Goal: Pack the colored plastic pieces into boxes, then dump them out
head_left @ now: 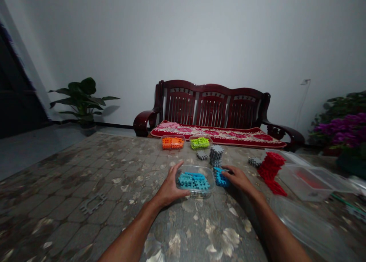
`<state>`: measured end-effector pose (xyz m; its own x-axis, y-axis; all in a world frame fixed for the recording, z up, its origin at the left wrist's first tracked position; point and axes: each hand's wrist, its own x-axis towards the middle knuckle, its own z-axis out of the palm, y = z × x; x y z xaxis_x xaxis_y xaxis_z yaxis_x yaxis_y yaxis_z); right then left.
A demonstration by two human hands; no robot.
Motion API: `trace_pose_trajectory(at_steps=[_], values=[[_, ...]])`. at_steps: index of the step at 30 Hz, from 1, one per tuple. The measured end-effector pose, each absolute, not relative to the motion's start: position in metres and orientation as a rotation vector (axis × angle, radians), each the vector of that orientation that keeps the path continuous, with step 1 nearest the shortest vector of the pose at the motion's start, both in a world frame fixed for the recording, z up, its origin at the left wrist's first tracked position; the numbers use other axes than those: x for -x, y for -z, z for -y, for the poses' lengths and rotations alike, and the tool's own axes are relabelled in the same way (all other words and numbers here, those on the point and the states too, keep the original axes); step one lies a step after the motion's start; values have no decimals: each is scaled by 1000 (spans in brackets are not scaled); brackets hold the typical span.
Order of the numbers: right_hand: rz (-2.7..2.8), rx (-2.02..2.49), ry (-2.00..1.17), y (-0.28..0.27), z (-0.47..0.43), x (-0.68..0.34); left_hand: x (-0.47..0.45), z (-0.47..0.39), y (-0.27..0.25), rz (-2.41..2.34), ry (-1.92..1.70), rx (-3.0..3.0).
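My left hand (170, 185) grips the left end of a clear plastic container (197, 195), thumb along the near side and fingers at the far side. Light-blue interlocking toy pieces (193, 181) lie inside it. Just right of the container, my right hand (236, 178) has its fingers closed on a brighter blue stack of interlocking pieces (220, 177); how many it holds is hidden. Directly behind stands a tall stack of grey pieces (216, 155), with a lower grey pile (201, 155) beside it.
Toward the far edge sit containers of orange pieces (172, 143) and lime-green pieces (199, 142). A leaning red stack (271, 170) stands at right, near a translucent box (305, 184) and a clear lid (309, 220). One grey frame piece (93, 203) lies at left. Behind is a wooden bench (213, 105).
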<state>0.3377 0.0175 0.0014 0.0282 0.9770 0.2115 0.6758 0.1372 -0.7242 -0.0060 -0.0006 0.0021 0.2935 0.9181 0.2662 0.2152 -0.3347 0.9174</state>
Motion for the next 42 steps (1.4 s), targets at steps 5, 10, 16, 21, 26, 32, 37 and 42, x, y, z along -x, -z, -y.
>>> trace_pose_trajectory(at_steps=[5, 10, 16, 21, 26, 32, 37, 42], values=[[1740, 1597, -500, 2, -21, -334, 7, 1, -2, -1022, -1101, -1766], [1729, 1640, -447, 1, -22, -329, 6, 1, -3, -1038, -1108, -1787], [1724, 1692, -326, -1, -20, -329, 6, 1, -3, -1056, -1121, -1832], [1646, 1772, -277, 4, -20, -337, 7, 0, -2, -1043, -1117, -1820], [1557, 1839, -256, 9, -20, -349, 7, 0, -1, -1038, -1107, -1816], [1464, 1906, -249, 11, -14, -372, 7, -1, 1, -1028, -1106, -1799], [1480, 1889, -238, 11, -11, -376, 7, -2, 1, -1028, -1109, -1800], [1650, 2004, -70, 12, -9, -368, 7, 0, 0, -1026, -1097, -1771]])
